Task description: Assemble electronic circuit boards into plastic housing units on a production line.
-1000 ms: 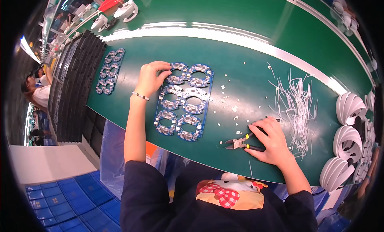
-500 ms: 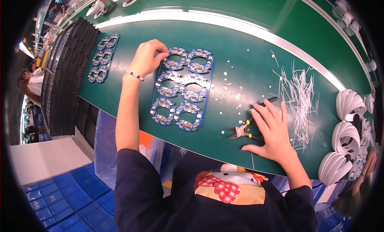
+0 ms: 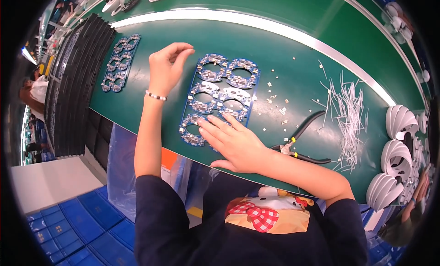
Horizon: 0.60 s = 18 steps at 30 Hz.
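A blue panel of circuit boards [image 3: 251,109] with large round openings lies in the middle of the green table. My right hand [image 3: 233,144] is spread flat over its lower part, fingers stretched out, covering the lower right opening. Off the panel's upper left corner, my left hand [image 3: 168,66] is raised with thumb and fingertips pinched together; whatever may be between them is too small to make out. Beneath my right forearm, side cutters [image 3: 287,147] with black and yellow handles rest on the table, their jaws partly hidden.
Tiny pale bits [image 3: 282,111] are scattered right of the panel, before a heap of thin white strips [image 3: 347,124]. White curved parts [image 3: 397,156] stand at the right edge. At left lie another blue panel [image 3: 120,64] and stacked black trays [image 3: 68,87].
My right hand has swung left from the cutters onto the panel. My left hand has come off the panel's corner. The panel has shifted right, and the cutters have turned with handles spread wider.
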Each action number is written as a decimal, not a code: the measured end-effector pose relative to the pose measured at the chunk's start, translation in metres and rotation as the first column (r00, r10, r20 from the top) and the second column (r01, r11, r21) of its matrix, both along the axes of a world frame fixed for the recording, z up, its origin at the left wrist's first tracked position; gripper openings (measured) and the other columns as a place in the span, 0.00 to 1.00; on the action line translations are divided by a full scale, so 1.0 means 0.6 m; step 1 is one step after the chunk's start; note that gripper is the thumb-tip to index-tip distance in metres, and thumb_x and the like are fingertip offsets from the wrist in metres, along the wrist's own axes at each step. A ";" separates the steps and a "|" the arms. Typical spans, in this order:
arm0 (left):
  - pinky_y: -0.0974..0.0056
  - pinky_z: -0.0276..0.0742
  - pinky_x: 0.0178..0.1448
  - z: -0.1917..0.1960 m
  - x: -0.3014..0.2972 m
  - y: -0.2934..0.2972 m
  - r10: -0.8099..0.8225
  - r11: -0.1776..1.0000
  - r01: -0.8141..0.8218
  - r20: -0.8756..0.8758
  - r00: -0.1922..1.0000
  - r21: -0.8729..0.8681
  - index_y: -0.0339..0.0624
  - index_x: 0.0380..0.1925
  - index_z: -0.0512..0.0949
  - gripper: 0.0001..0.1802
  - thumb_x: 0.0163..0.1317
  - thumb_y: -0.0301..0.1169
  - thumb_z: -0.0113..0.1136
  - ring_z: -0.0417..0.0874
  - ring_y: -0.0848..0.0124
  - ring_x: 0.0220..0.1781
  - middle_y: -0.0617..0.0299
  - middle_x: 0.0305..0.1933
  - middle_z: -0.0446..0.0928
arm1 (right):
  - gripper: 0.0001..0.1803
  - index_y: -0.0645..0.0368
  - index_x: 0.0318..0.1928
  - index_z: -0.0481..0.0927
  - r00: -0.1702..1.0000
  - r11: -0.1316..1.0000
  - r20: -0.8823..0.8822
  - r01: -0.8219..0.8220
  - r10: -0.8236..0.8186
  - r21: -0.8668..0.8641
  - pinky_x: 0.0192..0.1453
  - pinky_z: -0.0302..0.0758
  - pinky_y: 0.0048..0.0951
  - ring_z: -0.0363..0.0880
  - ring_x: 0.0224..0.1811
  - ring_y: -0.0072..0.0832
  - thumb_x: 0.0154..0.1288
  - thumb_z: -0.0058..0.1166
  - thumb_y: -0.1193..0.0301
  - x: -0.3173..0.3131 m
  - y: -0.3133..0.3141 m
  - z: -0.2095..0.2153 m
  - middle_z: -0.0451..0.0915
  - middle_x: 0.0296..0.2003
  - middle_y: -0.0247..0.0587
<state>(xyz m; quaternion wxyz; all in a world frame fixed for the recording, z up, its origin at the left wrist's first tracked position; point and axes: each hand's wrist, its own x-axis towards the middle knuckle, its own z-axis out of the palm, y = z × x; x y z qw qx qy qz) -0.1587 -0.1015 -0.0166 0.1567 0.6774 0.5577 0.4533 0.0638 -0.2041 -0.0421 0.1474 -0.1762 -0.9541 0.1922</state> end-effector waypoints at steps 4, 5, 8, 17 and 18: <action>0.66 0.75 0.50 0.037 0.039 -0.042 -0.324 0.945 0.310 -0.165 0.932 -0.103 0.39 0.45 0.79 0.14 0.58 0.22 0.57 0.82 0.68 0.46 0.55 0.43 0.81 | 0.41 0.67 0.62 0.61 1.000 1.000 0.003 0.002 -0.002 0.016 0.70 0.50 0.48 0.54 0.69 0.42 0.56 0.54 0.51 -0.001 -0.001 0.002 0.56 0.66 0.49; 0.65 0.74 0.52 0.039 0.046 -0.047 -0.366 0.928 0.347 -0.162 0.917 -0.134 0.40 0.45 0.79 0.15 0.57 0.22 0.57 0.81 0.65 0.48 0.55 0.47 0.80 | 0.40 0.67 0.62 0.61 1.000 1.000 -0.004 0.000 0.000 0.026 0.70 0.50 0.48 0.54 0.68 0.42 0.56 0.54 0.51 -0.001 0.002 0.002 0.56 0.66 0.49; 0.62 0.74 0.52 0.026 0.015 -0.058 -0.355 0.935 0.336 -0.320 0.878 -0.113 0.40 0.38 0.81 0.13 0.48 0.22 0.63 0.80 0.61 0.48 0.57 0.46 0.80 | 0.39 0.67 0.61 0.62 1.000 1.000 -0.011 0.007 -0.007 0.016 0.70 0.50 0.48 0.54 0.68 0.42 0.57 0.54 0.52 0.000 0.000 0.002 0.57 0.65 0.49; 0.63 0.76 0.39 -0.016 0.019 -0.078 -0.281 0.954 0.298 -0.366 0.887 -0.011 0.38 0.27 0.80 0.05 0.47 0.20 0.63 0.81 0.62 0.36 0.60 0.34 0.81 | 0.39 0.66 0.61 0.62 1.000 0.999 -0.016 0.021 -0.021 0.025 0.70 0.50 0.48 0.54 0.68 0.42 0.57 0.52 0.51 0.000 -0.002 -0.003 0.57 0.65 0.48; 0.64 0.77 0.38 -0.019 0.019 -0.078 -0.271 0.956 0.294 -0.323 0.907 0.024 0.37 0.27 0.80 0.05 0.48 0.19 0.62 0.82 0.62 0.34 0.59 0.33 0.81 | 0.39 0.66 0.61 0.62 1.000 0.999 -0.015 0.028 -0.027 0.023 0.70 0.50 0.48 0.54 0.68 0.42 0.57 0.52 0.51 0.000 -0.002 -0.002 0.57 0.65 0.48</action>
